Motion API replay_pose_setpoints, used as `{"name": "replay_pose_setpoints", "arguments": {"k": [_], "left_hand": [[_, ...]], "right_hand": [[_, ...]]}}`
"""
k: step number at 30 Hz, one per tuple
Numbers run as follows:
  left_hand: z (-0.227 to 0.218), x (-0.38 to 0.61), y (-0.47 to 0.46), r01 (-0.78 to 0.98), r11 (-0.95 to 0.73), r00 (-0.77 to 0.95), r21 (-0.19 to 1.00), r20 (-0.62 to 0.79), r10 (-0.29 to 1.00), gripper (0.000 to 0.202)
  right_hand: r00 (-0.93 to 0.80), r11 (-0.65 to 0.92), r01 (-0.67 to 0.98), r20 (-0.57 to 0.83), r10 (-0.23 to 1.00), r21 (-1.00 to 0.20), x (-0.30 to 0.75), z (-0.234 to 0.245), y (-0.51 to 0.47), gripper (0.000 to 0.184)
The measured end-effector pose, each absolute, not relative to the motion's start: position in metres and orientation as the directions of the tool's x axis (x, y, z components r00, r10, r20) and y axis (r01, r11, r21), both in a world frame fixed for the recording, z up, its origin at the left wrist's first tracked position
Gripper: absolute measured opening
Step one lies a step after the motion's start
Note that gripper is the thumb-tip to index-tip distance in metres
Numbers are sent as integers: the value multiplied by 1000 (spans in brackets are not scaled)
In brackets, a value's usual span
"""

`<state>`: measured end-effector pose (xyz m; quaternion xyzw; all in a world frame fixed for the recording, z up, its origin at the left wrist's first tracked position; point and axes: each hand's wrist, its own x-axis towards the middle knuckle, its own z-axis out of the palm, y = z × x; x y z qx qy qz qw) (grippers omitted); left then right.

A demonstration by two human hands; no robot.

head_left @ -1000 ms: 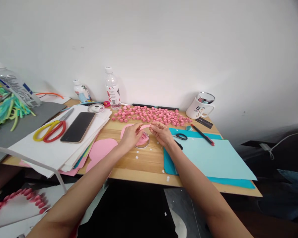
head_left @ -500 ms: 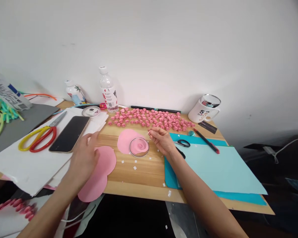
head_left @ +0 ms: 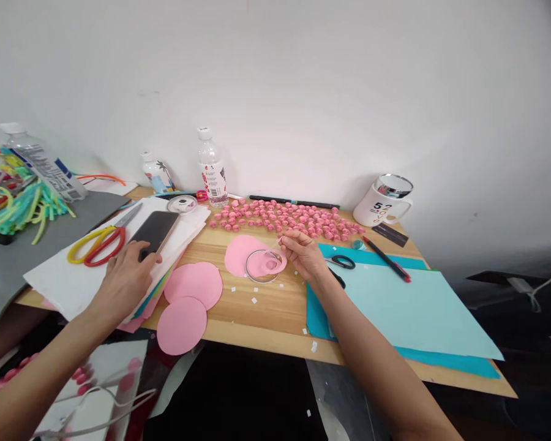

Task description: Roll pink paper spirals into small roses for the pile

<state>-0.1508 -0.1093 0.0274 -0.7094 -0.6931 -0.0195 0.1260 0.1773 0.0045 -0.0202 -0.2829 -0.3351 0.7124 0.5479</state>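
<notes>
My left hand (head_left: 127, 278) rests with spread fingers on the lower end of a black smartphone (head_left: 157, 229), which lies on a stack of white paper. My right hand (head_left: 303, 251) pinches a small bit of pink paper at its fingertips; its shape is mostly hidden. Just below those fingertips, a pink paper spiral (head_left: 272, 264) overlaps a thin, clear ring (head_left: 248, 271). Under them lies a pink paper disc (head_left: 239, 252). More pink paper discs (head_left: 182, 324) overlap near the front edge. Behind my right hand, many little pink paper rosettes (head_left: 275, 214) cover the table.
Red-and-yellow scissors (head_left: 98, 245) lie left of the phone. A water bottle (head_left: 213, 174) and a white mug (head_left: 380, 205) stand by the wall. Black-handled scissors (head_left: 342, 262), a pen (head_left: 388, 260) and blue sheets (head_left: 408, 306) are at right. White scraps dot the wood.
My left hand has moved down and left onto the phone. My right hand stays pinched near the ring, and the pink spiral has shifted toward it. The view has turned left.
</notes>
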Motion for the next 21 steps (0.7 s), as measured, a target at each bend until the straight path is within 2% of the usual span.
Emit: {"name": "replay_pose_setpoints", "arguments": {"k": [2,4,6,10,16,18,20,21], "left_hand": [[29,-152,-117,993,-48,63,-110,139,988,27],[27,-147,-125,995,-39,43,-87,48,998,40],[22,-141,-130,989,59,-51,-136,62,997,45],[16,-144,-126,986,77,-74,-150,24,997,52],[17,-156,-124,997,82,-82,-3,69,994,45],[15,-147,-131,1000,-10,6,28,117,993,40],[10,-132,-138,959,-255,237,125,139,961,40],[7,-124,-140,934,-323,307,155,115,945,41]], "right_hand": [[-254,-179,-595,-27,967,-784,178,-19,4,17],[-263,-178,-593,-20,965,-785,178,-17,3,17],[-263,-170,-588,-12,965,-791,178,-17,3,17],[-266,-172,-577,-15,964,-799,178,-18,3,17],[-282,-174,-564,-10,959,-807,177,-17,2,18],[-288,-181,-559,-16,958,-810,177,-17,2,18],[-284,-180,-553,-20,959,-813,177,-16,3,19],[-281,-179,-549,-22,960,-816,177,-17,3,19]]}}
